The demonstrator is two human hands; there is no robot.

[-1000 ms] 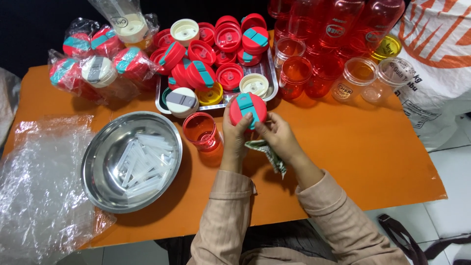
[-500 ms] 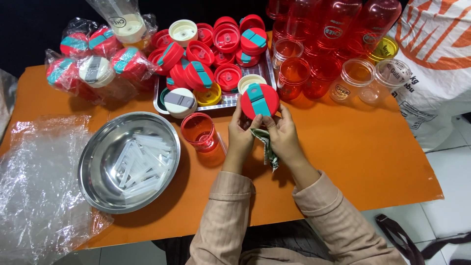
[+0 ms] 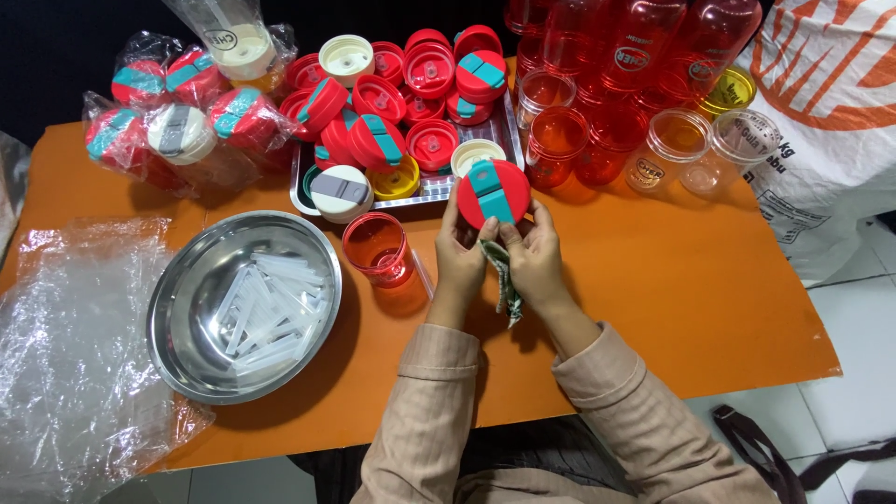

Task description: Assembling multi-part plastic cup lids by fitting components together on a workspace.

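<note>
We hold a red lid [image 3: 494,193] with a teal flap, both hands on it, just past the near edge of the metal tray [image 3: 301,191] at about 12 o'clock from our wrists. Left hand [image 3: 459,254] grips the lid's left rim, fingers curled tight on it. Right hand [image 3: 532,257] grips the right rim, thumb on the lid's face, and also pins a green patterned cloth [image 3: 505,280] that hangs down between the palms. Lid sits tilted toward us, flap running roughly 11 to 5 o'clock.

At 9 o'clock from the hands, just beside the left one, stands a red cup [image 3: 376,246], open top, on the orange table [image 3: 672,280]. Farther out at 8 o'clock sits a steel bowl [image 3: 177,308] with clear plastic strips [image 3: 266,303] inside. Past that, at the table's left edge, lies crumpled clear plastic wrap [image 3: 75,364].

The tray at 11 o'clock is piled with more red lids [image 3: 429,70], plus a white lid with a grey flap [image 3: 341,189] at its near edge. At 10 o'clock, bagged lids [image 3: 177,121] in clear wrap. At 1 o'clock, a cluster of red bottles [image 3: 644,47] and clear jars [image 3: 672,149]. At 2 o'clock a white sack [image 3: 831,140] with orange print leans by the table.
</note>
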